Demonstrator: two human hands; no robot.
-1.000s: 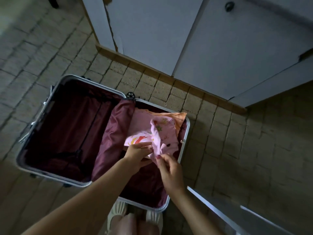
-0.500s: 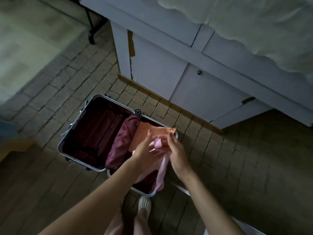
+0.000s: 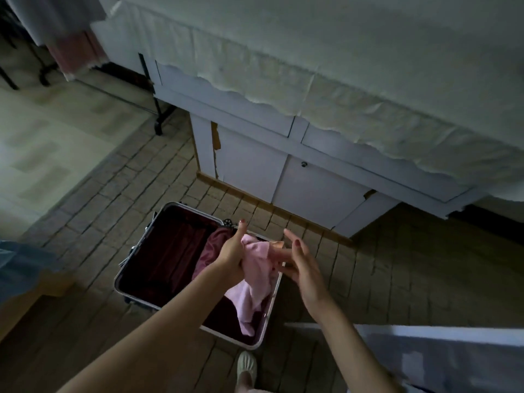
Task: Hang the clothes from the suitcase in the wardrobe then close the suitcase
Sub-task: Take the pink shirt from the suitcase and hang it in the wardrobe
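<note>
An open silver-framed suitcase [image 3: 133,265] with dark red lining lies on the brick floor below me. My left hand [image 3: 232,251] grips a pink garment [image 3: 255,282] lifted above the suitcase's right half; the cloth hangs down from my fist. My right hand [image 3: 300,262] is beside the garment with fingers spread, its fingertips at the cloth's upper right edge. A corner of an orange garment [image 3: 277,244] shows behind the pink one. A dark red divider flap [image 3: 211,248] is bunched in the middle of the suitcase.
A white cabinet [image 3: 312,188] with a small knob stands just beyond the suitcase, topped by a pale cloth [image 3: 340,89]. A clothes rack with a hanging garment [image 3: 76,52] is at upper left. A white panel [image 3: 439,361] is at lower right. My shoe [image 3: 246,364] is near the suitcase.
The view has risen away from the suitcase. The pink garment came up out of it, now gripped by my left hand, and my right hand has opened beside it.
</note>
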